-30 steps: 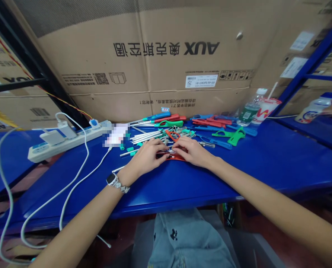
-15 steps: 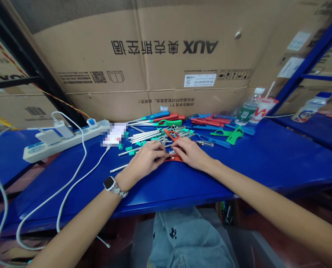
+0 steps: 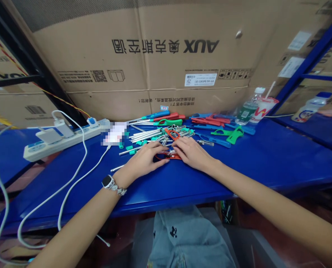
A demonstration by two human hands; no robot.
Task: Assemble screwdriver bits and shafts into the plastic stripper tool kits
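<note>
An orange-red casing (image 3: 176, 157) is lying on the blue counter (image 3: 210, 182) between the left hand (image 3: 146, 159) and right hand (image 3: 193, 152), which are working apart, fingers touching it, their grip impossible to tell. A jostling fingertip could be spilling its small parts among crowding metal rods (image 3: 145, 135). Behind, a carton (image 3: 85, 22) is displaying inverted "AUX 奥克斯空调"; its label (image 3: 200, 80) is reading "25".

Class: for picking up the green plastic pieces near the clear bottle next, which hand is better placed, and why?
Probably the right hand: it is nearer the green plastic pieces, and the left hand would have to reach past it.
</note>
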